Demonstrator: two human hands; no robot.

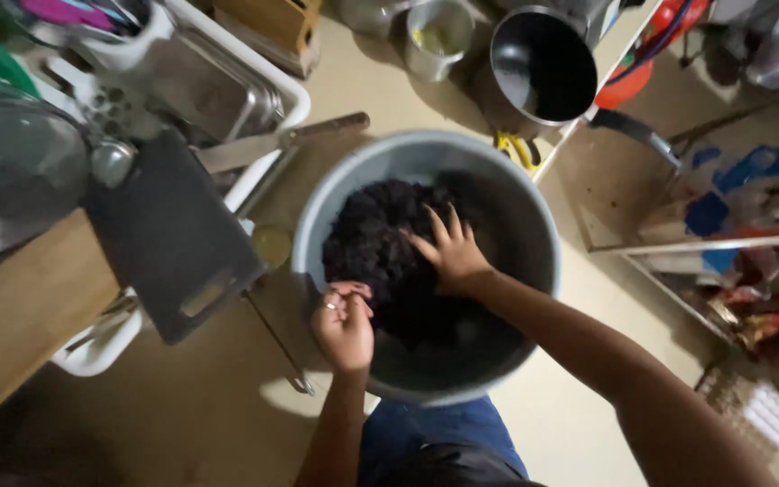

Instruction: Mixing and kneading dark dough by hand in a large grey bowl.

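Dim warm light, soft motion blur throughout, edges stretched and dark.

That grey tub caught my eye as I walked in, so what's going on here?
A person is working with both bare hands in a big grey tub of dark, clumpy stuff. The right hand is spread flat on the heap; the left hand, curled, hovers near the rim. A dark cutting board and a knife lie to the left.

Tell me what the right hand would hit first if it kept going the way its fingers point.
The right hand lies spread on the dark mass in the grey tub, fingers pointing toward the far rim. It would likely plough through more of that mass first, then meet the tub's wall.
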